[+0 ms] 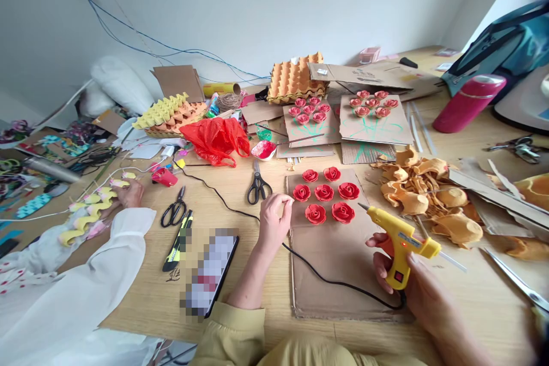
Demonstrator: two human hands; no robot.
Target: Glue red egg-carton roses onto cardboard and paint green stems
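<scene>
In my right hand point(422, 283) is a yellow hot glue gun point(401, 243), its nozzle pointing up and left and a small red light glowing on its side. A clear glue stick point(453, 261) sticks out of its back end. My left hand point(275, 220) is closed, fingers pressed together, at the left edge of a brown cardboard sheet point(330, 274); whatever its fingertips hold is hidden. On the sheet's upper part lie several red paper-pulp roses point(323, 192) in a cluster. A black cord point(326, 275) runs across the sheet to the gun.
Black scissors point(258, 187), a utility knife point(178, 240) and a phone point(214, 274) lie to the left. Cut egg-carton pieces point(412, 197) are piled right, near large scissors point(518, 283). Two rose-covered boards point(373, 126) stand behind. A co-worker's hand point(131, 191) holds yellow-pink carton strips.
</scene>
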